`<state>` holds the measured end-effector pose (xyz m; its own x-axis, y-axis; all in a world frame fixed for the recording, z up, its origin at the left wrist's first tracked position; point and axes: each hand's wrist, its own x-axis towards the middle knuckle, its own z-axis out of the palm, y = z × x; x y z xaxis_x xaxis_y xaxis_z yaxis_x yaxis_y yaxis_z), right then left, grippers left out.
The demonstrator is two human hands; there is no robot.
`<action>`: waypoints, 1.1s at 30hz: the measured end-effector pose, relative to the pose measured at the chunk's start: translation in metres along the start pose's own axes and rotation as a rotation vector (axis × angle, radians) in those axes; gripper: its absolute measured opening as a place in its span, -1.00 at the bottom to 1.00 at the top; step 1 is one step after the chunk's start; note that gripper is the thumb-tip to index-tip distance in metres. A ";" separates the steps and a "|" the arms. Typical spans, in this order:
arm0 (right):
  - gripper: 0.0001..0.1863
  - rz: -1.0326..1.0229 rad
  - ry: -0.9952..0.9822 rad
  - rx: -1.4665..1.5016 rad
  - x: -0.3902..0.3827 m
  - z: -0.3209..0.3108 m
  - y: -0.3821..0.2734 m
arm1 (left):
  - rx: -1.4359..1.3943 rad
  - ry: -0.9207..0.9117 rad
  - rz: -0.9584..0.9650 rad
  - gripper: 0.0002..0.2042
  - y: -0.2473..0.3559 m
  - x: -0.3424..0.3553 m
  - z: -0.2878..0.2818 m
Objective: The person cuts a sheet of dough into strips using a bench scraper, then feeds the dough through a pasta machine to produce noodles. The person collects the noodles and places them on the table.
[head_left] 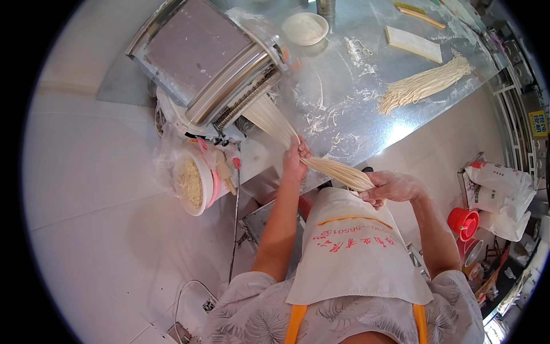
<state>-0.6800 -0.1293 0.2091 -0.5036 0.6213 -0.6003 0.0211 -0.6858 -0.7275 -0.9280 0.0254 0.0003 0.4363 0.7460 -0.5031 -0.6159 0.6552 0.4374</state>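
Observation:
A band of fresh noodles (268, 119) fans out from the cutting rollers of a metal noodle machine (197, 49) and narrows toward me. Partway along it, my left hand (295, 159) is closed around the strands. Farther right, my right hand (391, 188) grips the bundle near its end, just above my white apron (358, 269). Between the two hands the noodles run together in a slightly sagging rope. A finished bunch of noodles (425, 83) lies flat on the metal table (366, 129) at the far right.
Flour and noodle scraps dust the tabletop. A white bowl of flour (305, 28), a pale rectangular block (413, 45) and a brush (421, 14) lie toward the back. Below the machine sits a tub of crumbly dough (192, 183). White sacks (499, 192) and a red bucket (463, 223) stand right.

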 end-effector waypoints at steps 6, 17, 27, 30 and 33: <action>-0.69 -0.023 -0.058 0.049 0.000 0.004 -0.012 | 0.005 -0.027 -0.018 -0.70 -0.014 -0.008 -0.017; -0.80 -0.045 -0.146 0.036 -0.010 0.010 -0.043 | -0.140 -0.059 -0.109 -0.72 -0.035 -0.040 -0.011; -0.74 -0.018 -0.116 -0.179 -0.066 -0.044 -0.083 | -0.447 0.109 -0.117 -0.85 -0.058 -0.028 0.017; -0.66 0.097 -0.004 -0.260 -0.099 -0.088 -0.099 | -0.321 -0.094 0.032 -0.79 -0.048 -0.024 0.066; -0.68 0.184 0.083 -0.394 -0.130 -0.148 -0.128 | -0.429 0.011 0.063 -0.86 -0.058 0.003 0.099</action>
<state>-0.4894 -0.0660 0.3309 -0.3904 0.5418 -0.7443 0.4399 -0.6004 -0.6678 -0.8262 0.0017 0.0472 0.3832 0.7802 -0.4945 -0.8591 0.4976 0.1193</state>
